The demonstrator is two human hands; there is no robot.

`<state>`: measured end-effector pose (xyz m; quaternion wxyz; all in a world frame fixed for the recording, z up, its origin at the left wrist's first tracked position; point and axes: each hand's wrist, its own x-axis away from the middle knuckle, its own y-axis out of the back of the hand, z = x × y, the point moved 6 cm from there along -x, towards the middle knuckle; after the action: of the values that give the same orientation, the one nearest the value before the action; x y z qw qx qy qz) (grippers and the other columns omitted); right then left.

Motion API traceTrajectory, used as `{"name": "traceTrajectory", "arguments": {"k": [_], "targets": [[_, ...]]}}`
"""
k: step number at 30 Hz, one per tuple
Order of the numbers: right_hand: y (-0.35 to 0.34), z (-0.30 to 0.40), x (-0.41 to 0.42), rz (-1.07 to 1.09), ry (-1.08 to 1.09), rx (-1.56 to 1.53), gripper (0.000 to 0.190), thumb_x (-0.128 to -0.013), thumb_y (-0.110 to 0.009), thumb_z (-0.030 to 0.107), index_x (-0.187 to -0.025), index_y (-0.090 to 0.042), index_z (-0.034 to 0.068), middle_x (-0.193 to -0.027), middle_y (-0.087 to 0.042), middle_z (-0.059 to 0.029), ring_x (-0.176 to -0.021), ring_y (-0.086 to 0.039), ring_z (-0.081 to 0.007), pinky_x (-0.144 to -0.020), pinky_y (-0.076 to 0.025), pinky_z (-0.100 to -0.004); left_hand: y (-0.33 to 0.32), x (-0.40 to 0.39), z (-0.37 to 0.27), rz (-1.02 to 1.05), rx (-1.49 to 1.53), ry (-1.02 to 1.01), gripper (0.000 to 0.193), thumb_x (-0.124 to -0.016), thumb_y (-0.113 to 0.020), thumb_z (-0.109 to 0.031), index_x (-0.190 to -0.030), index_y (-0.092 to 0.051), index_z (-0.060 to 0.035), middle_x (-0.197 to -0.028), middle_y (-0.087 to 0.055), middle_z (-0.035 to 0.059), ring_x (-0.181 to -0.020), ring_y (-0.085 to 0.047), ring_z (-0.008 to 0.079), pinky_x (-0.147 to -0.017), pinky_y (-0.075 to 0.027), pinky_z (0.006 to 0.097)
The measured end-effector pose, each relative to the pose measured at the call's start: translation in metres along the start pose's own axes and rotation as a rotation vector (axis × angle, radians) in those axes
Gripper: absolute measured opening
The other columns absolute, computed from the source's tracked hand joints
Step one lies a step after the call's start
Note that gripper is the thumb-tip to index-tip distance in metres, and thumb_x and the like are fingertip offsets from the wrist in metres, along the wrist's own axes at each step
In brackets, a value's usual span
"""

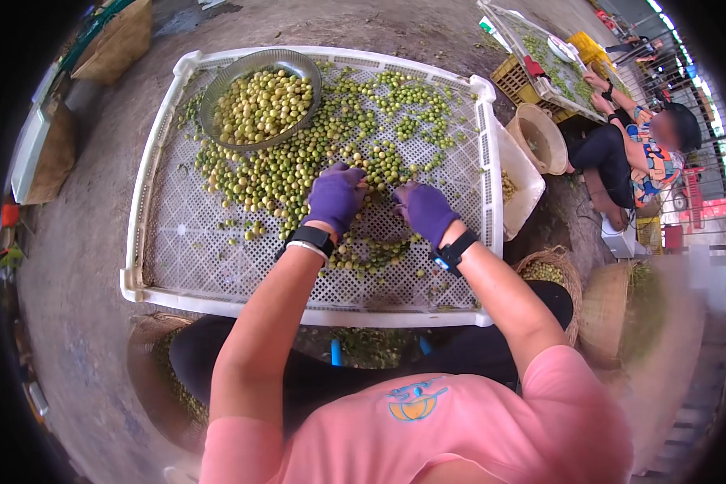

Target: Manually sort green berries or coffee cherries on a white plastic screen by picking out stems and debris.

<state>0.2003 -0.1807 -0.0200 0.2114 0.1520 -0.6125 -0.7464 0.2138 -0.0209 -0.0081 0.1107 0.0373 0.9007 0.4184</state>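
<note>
Small round green and yellowish fruits (284, 166) lie spread over a white perforated plastic tray (175, 242). My left hand (337, 196), in a purple glove with bare fingertips, is at the right edge of the denser pile, fingers curled down. My right hand (425, 209), gloved the same way, is lower over the tray a short way to the right, its fingers bent inward. Whether either hand pinches a fruit is too small to tell. Beyond my left hand, a clear ribbed bowl (314, 75) full of paler yellow fruits rests on the tray's far left part.
A white bin (526, 206) with some fruits stands against the tray's right side, near a beige tub (553, 142). Woven baskets (572, 254) of fruits flank my legs. At the upper right a seated person (635, 145) works at another tray (520, 30).
</note>
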Motion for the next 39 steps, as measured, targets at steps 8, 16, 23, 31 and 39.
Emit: {"name": "traceTrajectory", "arguments": {"k": [8,16,23,31,39], "targets": [[-0.005,-0.005,0.021,-0.087,0.024,-0.052,0.016,-0.074,-0.06,0.01,-0.089,-0.059,0.004,-0.083,-0.06,-0.0184,-0.072,-0.061,-0.032,-0.062,-0.048,-0.0419,-0.051,-0.013,-0.027,0.219,-0.33,0.009,0.016,-0.078,-0.056,-0.014,-0.092,-0.064,-0.0119,-0.098,-0.06,0.0132,-0.094,-0.059,0.0311,-0.077,-0.049,0.0422],[0.013,-0.008,0.032,-0.22,-0.364,-1.255,0.03,-0.081,-0.059,0.0,-0.11,-0.056,-0.004,-0.093,-0.065,-0.0077,-0.077,-0.057,-0.0094,-0.07,-0.048,-0.0235,-0.039,0.017,-0.006,0.226,0.649,0.432,0.018,-0.083,-0.055,-0.017,-0.093,-0.064,-0.0066,-0.083,-0.064,0.0096,-0.071,-0.063,0.0188,-0.064,-0.051,0.0328],[0.03,0.023,0.045,-0.269,-0.229,-1.135,0.03,-0.08,-0.06,0.0,-0.11,-0.055,-0.001,-0.093,-0.065,-0.0104,-0.085,-0.064,-0.0165,-0.07,-0.052,-0.0278,-0.034,0.07,-0.042,0.482,1.417,0.624,0.017,-0.09,-0.055,-0.017,-0.097,-0.063,-0.0032,-0.081,-0.06,0.0005,-0.067,-0.054,0.0094,-0.059,-0.043,0.0221],[0.04,0.056,0.051,-0.231,0.08,-0.552,0.035,-0.072,-0.065,0.005,-0.105,-0.056,0.004,-0.098,-0.058,-0.0168,-0.087,-0.059,-0.0354,-0.074,-0.048,-0.0404,-0.021,0.084,-0.032,0.345,0.608,0.001,0.003,-0.079,-0.056,-0.002,-0.08,-0.058,-0.0053,-0.075,-0.056,0.001,-0.062,-0.052,0.012,-0.053,-0.042,0.0252],[0.033,-0.054,-0.026,-0.341,-0.06,-0.215,0.02,-0.074,-0.065,0.013,-0.092,-0.064,0.004,-0.091,-0.059,-0.0177,-0.082,-0.059,-0.0343,-0.075,-0.048,-0.0409,-0.018,0.05,-0.014,0.188,0.355,0.336,0.026,-0.078,-0.064,-0.022,-0.095,-0.061,-0.0029,-0.074,-0.065,0.0144,-0.068,-0.065,0.0251,-0.064,-0.05,0.0351]]}}
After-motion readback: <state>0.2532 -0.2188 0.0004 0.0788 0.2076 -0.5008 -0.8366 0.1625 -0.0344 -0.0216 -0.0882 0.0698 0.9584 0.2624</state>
